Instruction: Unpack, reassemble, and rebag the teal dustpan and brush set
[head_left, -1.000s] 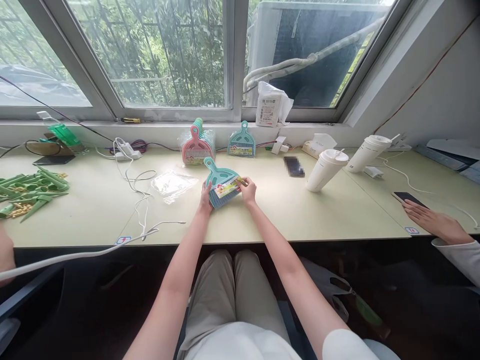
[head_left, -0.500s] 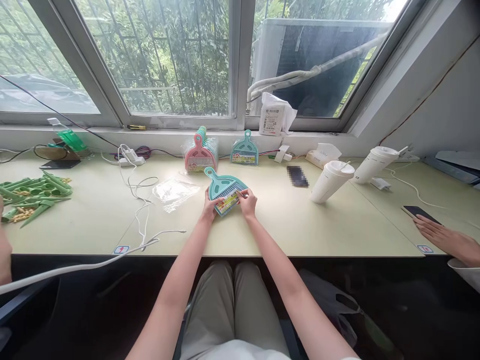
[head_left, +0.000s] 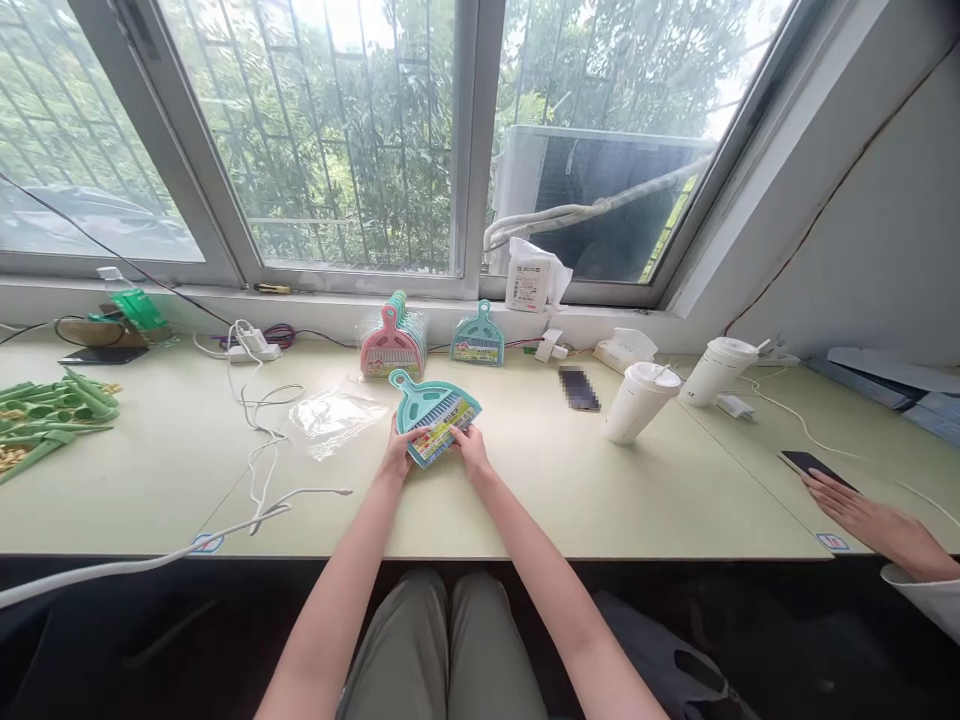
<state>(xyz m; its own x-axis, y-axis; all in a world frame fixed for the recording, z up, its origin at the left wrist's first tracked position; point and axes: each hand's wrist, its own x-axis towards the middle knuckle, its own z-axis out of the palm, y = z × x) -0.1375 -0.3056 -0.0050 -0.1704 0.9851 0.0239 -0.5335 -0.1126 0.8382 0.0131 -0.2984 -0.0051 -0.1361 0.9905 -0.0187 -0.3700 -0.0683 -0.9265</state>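
A teal dustpan (head_left: pixel 431 408) with a striped brush and a yellow label is tilted above the table in front of me. My left hand (head_left: pixel 396 446) grips its lower left side, thumb over the label. At its lower right edge, my right hand (head_left: pixel 470 447) has its fingers closed on the dustpan. Behind it, a row of packed dustpans with a pink one (head_left: pixel 391 345) in front stands near the sill. Another teal dustpan (head_left: pixel 478 335) is upright to their right. Clear plastic film (head_left: pixel 335 415) lies to the left.
White cables (head_left: pixel 259 440) run across the left side, near green pods (head_left: pixel 56 410). On the right are a dark phone (head_left: pixel 578 388), two white cups (head_left: pixel 641 402) (head_left: pixel 720 370), and another person's hand (head_left: pixel 874 520) on a phone (head_left: pixel 814 467).
The view has tilted up and shifted slightly right. My right hand has moved from the label's upper right to the dustpan's lower edge. The hand at the far left has left view.
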